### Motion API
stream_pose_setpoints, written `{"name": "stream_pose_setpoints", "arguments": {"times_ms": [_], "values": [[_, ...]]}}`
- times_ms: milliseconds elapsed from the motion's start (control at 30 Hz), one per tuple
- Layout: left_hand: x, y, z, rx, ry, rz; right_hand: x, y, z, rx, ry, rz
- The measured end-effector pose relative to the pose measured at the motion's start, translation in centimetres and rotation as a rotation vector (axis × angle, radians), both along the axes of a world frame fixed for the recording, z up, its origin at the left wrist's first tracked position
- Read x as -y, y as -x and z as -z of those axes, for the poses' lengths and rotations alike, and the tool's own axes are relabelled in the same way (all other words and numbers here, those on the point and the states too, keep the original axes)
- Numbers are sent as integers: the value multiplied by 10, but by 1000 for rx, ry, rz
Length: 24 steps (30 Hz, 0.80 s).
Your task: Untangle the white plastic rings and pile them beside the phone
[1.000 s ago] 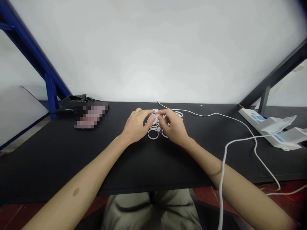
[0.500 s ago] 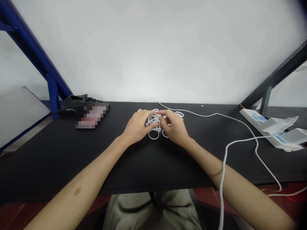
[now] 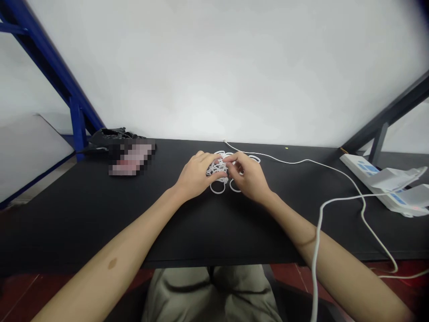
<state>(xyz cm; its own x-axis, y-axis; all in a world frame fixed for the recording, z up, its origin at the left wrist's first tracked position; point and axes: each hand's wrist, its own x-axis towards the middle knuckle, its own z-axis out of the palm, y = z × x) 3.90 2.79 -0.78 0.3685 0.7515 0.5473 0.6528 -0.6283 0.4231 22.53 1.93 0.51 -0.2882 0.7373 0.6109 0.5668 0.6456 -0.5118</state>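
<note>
A tangled white cord [image 3: 218, 167] lies bunched on the black tabletop in front of me, with loose loops spreading toward me and out to the far right. My left hand [image 3: 193, 178] curls around the left side of the bundle, thumb nearer me and fingers beyond it. Against the bundle's right side, my right hand [image 3: 248, 178] pinches a strand between thumb and index finger. My fingers cover part of the tangle, so I cannot see where the strands cross beneath them.
A white power strip [image 3: 365, 169] with plugs sits at the right, and a white cable [image 3: 318, 250] hangs across my right forearm. Black crumpled material [image 3: 117, 134] and a blurred pinkish item [image 3: 132, 161] lie at the left. Behind the table [image 3: 214, 237] stands a white wall.
The view has shifted slightly. Both hands stay at the white cord, with the right fingertips moved a little over the bundle.
</note>
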Motion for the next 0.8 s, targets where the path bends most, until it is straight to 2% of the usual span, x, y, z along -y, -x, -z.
{"name": "stream_pose_setpoints", "arguments": {"times_ms": [167, 267, 333, 400, 467, 533, 667, 800], "values": [[1, -1, 0, 7, -7, 3, -2, 0, 2, -9, 10, 7], [-1, 1, -1, -33, -42, -40, -3, -1, 6, 1, 51, 40], [-6, 5, -1, -82, -47, -132, -4, -1, 7, 38, 51, 58], [-13, 13, 2, -141, -31, -279, -4, -2, 6, 124, -1, 61], [-21, 24, 8, -200, -21, -435, -3, -2, 5, 238, -56, 60], [-28, 35, 15, -258, -20, -534, -1, -3, 3, 356, -57, 58], [-36, 49, 25, -263, -5, -622, 1, -4, 2, 530, -27, 64], [-33, 44, 18, -229, -20, -659, 1, -5, 3, 594, -33, 33]]}}
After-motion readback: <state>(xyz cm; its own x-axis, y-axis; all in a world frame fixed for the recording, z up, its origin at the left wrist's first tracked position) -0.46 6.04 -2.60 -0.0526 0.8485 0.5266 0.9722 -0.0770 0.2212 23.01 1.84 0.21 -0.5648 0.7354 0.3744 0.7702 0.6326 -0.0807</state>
